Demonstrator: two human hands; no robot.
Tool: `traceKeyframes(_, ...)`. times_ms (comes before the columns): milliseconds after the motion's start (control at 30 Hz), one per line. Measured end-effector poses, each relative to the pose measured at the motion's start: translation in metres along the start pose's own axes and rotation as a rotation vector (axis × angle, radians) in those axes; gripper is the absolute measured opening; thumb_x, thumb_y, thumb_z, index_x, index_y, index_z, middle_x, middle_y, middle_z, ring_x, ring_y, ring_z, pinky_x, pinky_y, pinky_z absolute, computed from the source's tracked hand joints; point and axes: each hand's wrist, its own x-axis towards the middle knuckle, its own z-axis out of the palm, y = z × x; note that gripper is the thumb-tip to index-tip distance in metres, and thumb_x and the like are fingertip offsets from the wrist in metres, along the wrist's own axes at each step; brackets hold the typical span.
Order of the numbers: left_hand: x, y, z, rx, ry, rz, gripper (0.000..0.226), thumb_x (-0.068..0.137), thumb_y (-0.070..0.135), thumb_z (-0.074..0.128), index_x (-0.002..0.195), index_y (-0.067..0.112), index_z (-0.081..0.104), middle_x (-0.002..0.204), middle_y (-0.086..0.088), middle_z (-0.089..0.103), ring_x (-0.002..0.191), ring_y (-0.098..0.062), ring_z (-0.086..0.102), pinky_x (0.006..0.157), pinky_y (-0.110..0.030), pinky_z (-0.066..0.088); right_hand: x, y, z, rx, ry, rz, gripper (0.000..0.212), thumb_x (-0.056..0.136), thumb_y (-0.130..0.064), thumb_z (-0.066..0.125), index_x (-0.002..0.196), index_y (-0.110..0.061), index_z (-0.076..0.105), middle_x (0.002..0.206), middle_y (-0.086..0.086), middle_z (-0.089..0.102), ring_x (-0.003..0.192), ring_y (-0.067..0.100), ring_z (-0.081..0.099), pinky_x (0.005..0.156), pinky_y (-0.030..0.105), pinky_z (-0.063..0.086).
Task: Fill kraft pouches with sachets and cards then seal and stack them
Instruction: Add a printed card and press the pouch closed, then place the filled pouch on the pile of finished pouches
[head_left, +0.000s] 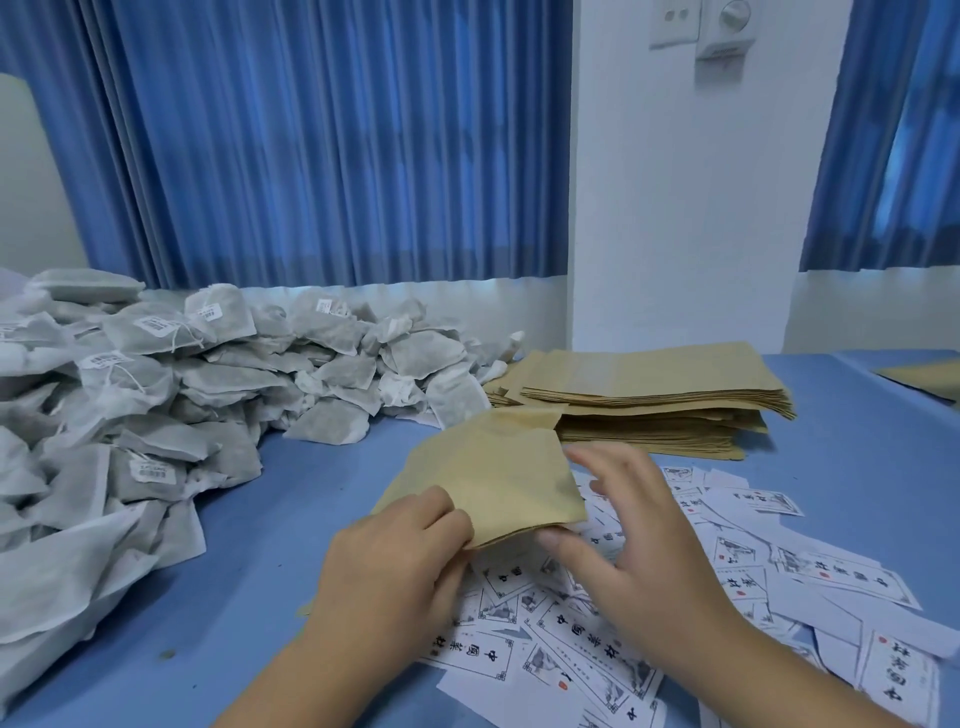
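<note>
My left hand (395, 566) pinches the near corner of a flat kraft pouch (498, 467), lifted at a tilt above the blue table (270, 597). My right hand (639, 530) hovers beside it with fingers spread, its thumb touching the pouch's lower edge. Under both hands lie several white printed cards (582, 660), scattered loosely. A stack of empty kraft pouches (654, 400) sits behind them. A big heap of grey-white sachets (171, 379) with small labels fills the left side.
Blue curtains (322, 140) hang behind the table, with a white wall pillar (691, 208) between them. Another kraft pouch (930, 379) pokes in at the far right edge. A bare strip of table runs between the sachet heap and the cards.
</note>
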Motion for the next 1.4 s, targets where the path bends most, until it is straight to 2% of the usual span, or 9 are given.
traceKeyframes(100, 0.001, -0.008, -0.008, -0.021, 0.053, -0.092, 0.023, 0.078, 0.025, 0.046, 0.067, 0.015, 0.063, 0.068, 0.004, 0.055, 0.05, -0.022, 0.05, 0.035, -0.029, 0.034, 0.002, -0.003, -0.002, 0.172, 0.027, 0.129, 0.055, 0.076, -0.071, 0.056, 0.124, -0.054, 0.036, 0.124, -0.042, 0.032, 0.118, -0.015, 0.039, 0.088, 0.013, 0.039)
traceKeyframes(500, 0.051, -0.016, -0.019, -0.266, 0.496, -0.503, 0.017, 0.087, 0.02, 0.048, 0.073, 0.014, 0.042, 0.074, 0.006, 0.038, 0.066, -0.013, 0.033, 0.054, -0.022, 0.029, 0.002, -0.003, -0.003, 0.582, -0.235, 0.365, 0.067, 0.066, -0.063, 0.064, 0.127, -0.05, 0.039, 0.126, -0.037, 0.05, 0.109, -0.009, 0.057, 0.078, 0.015, 0.052)
traceKeyframes(633, 0.08, -0.001, -0.007, -0.53, 0.6, -0.603, 0.013, 0.093, 0.023, 0.052, 0.081, 0.017, 0.052, 0.082, 0.004, 0.052, 0.077, -0.012, 0.048, 0.068, -0.012, 0.035, 0.007, 0.0, -0.007, 0.558, -0.206, 0.435, 0.076, 0.067, -0.064, 0.061, 0.135, -0.038, 0.04, 0.114, -0.039, 0.057, 0.098, 0.001, 0.066, 0.094, 0.034, 0.052)
traceKeyframes(767, 0.094, 0.016, 0.006, -1.008, 0.653, -0.864, 0.016, 0.098, 0.024, 0.053, 0.094, 0.039, 0.059, 0.093, 0.013, 0.071, 0.086, -0.006, 0.067, 0.074, -0.029, 0.052, 0.012, 0.008, -0.013, 0.74, -0.129, 0.642, 0.069, 0.066, -0.059, 0.063, 0.127, -0.029, 0.048, 0.117, -0.01, 0.065, 0.093, 0.005, 0.069, 0.07, 0.016, 0.055)
traceKeyframes(967, 0.084, 0.027, 0.032, -1.597, 0.474, -1.131, 0.02, 0.101, 0.016, 0.048, 0.112, 0.026, 0.06, 0.102, 0.002, 0.074, 0.092, -0.017, 0.071, 0.078, -0.039, 0.056, 0.02, 0.023, -0.028, 1.114, -0.053, 0.703, 0.053, 0.082, -0.049, 0.057, 0.123, -0.016, 0.06, 0.116, 0.005, 0.07, 0.105, 0.024, 0.067, 0.093, 0.044, 0.052)
traceKeyframes(1067, 0.078, 0.014, 0.035, -1.583, 0.32, -1.154, 0.02, 0.101, 0.014, 0.048, 0.108, 0.025, 0.062, 0.099, -0.001, 0.075, 0.089, -0.021, 0.072, 0.072, -0.04, 0.057, 0.03, 0.029, -0.046, 1.258, 0.096, 0.627, 0.06, 0.084, -0.057, 0.049, 0.126, -0.015, 0.059, 0.119, 0.01, 0.068, 0.107, 0.023, 0.066, 0.086, 0.04, 0.051)
traceKeyframes(1200, 0.073, -0.013, 0.035, -1.437, 0.115, -1.302, 0.018, 0.1, 0.011, 0.048, 0.111, 0.016, 0.062, 0.095, -0.009, 0.074, 0.081, -0.027, 0.069, 0.064, -0.037, 0.053, 0.036, 0.052, -0.084, 1.457, 0.279, 0.604, 0.075, 0.083, -0.068, 0.041, 0.133, -0.014, 0.053, 0.127, 0.015, 0.062, 0.117, 0.031, 0.06, 0.101, 0.05, 0.041)
traceKeyframes(1300, 0.067, -0.027, 0.031, -1.314, -0.102, -1.369, 0.02, 0.098, 0.013, 0.05, 0.114, 0.006, 0.062, 0.085, -0.012, 0.072, 0.069, -0.027, 0.067, 0.056, -0.032, 0.048, 0.035, 0.071, -0.109, 1.26, 0.268, 0.753, 0.079, 0.078, -0.074, 0.04, 0.133, -0.018, 0.05, 0.121, 0.01, 0.066, 0.106, 0.027, 0.066, 0.085, 0.051, 0.053)
traceKeyframes(1400, 0.066, -0.037, 0.027, -1.205, -0.331, -1.402, 0.018, 0.094, 0.016, 0.056, 0.1, 0.005, 0.069, 0.078, -0.014, 0.074, 0.056, -0.028, 0.069, 0.055, -0.031, 0.051, 0.034, 0.083, -0.115, 0.92, 0.158, 0.858, 0.08, 0.075, -0.073, 0.042, 0.133, -0.019, 0.05, 0.119, -0.001, 0.068, 0.105, 0.021, 0.066, 0.088, 0.044, 0.05)
